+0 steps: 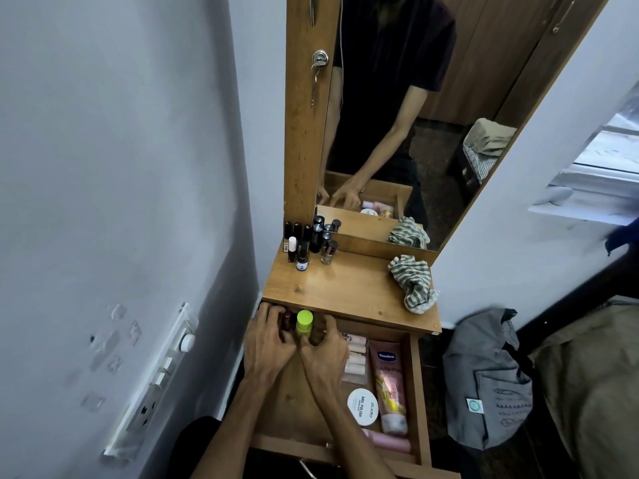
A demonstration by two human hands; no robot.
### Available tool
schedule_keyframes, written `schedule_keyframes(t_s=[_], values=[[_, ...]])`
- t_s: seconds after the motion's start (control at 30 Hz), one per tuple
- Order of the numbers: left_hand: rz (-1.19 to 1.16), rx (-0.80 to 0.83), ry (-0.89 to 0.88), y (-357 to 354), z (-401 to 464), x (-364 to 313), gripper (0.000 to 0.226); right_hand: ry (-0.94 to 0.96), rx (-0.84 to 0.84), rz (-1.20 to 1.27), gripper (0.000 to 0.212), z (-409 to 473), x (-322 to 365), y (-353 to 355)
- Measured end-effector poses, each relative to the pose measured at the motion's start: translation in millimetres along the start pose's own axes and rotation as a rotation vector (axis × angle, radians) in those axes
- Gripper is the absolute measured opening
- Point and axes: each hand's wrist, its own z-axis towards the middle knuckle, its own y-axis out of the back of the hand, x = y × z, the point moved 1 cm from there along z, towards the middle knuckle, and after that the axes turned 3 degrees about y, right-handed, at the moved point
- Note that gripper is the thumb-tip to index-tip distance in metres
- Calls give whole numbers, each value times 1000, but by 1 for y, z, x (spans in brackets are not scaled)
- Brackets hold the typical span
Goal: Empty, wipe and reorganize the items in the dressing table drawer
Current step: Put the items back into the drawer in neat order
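At the desk [345, 288], small bottles [304, 323] in the open drawer's [413, 392] back left corner are gripped by left hand [268, 344] and right hand [325, 350].

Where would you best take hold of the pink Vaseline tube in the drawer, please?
Grip the Vaseline tube across its middle, coming from above: it lies flat along the drawer's right wall, so only its top face and left edge are free.

Your forearms bare, no watch or rings visible; mirror [397, 115] reflects dark short-sleeved top (thin white cable down its front).
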Motion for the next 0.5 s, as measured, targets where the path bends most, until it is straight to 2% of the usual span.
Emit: schedule_keyframes(t_s=[0.13, 0.23, 0.3, 0.4, 0.5], values=[[-7, -17, -25, 1, 1, -2, 37, 122, -214, 88, 12, 1, 20, 28], [-20, -36, -47, 2, -1, -3, 36, 147, -280, 112, 8, 33, 46, 42], [-23, -48, -44, 2, -3, -4, 39, 110, -272, 100, 19, 64, 62, 47], [-30, -56, -31, 2, -3, -5, 41, 76, -200, -13, 45, 109, 76, 50], [-32, -42, -17, 2, -3, -5, 41, 40, -136, -110, 52, 138, 82, 43]])
